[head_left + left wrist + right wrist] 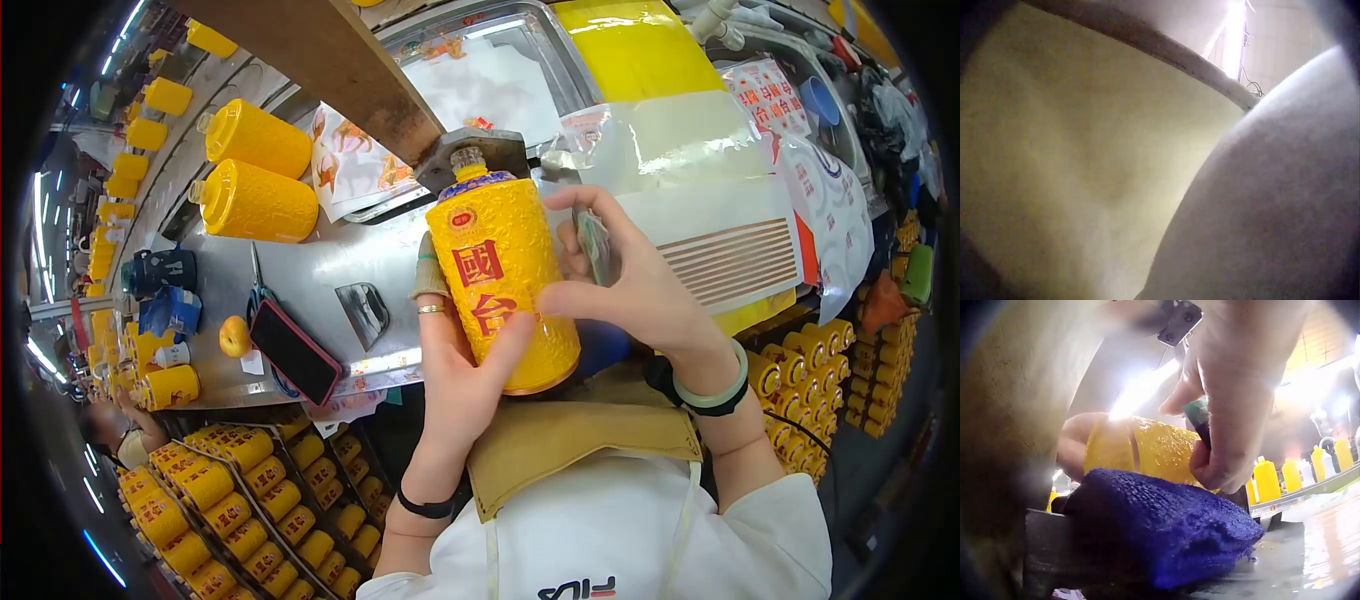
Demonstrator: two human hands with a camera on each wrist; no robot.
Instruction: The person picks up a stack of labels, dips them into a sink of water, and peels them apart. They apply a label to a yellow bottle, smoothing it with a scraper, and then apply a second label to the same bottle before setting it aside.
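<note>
A yellow embossed bottle [512,300] with red characters, a blue patterned shoulder and a clear neck leans upright in the middle of the head view. My left hand [455,390] grips its lower left side, thumb across the front. Between the curled fingers of my right hand [640,290] is a small flat greenish piece [594,243], and the thumb of that hand touches the bottle's right side. Below the bottle, a blue cloth [1166,525] is bunched on the bench edge. The left wrist view shows only tan apron [1072,144] and pale fabric up close.
A wooden beam with a metal block [490,160] stands right behind the bottle's neck. Two yellow bottles [258,200], scissors [258,275], a phone [295,350] and a peach-like fruit [235,337] lie left. Sticker sheets [715,250] cover the right side. Bottle racks [240,500] stand below.
</note>
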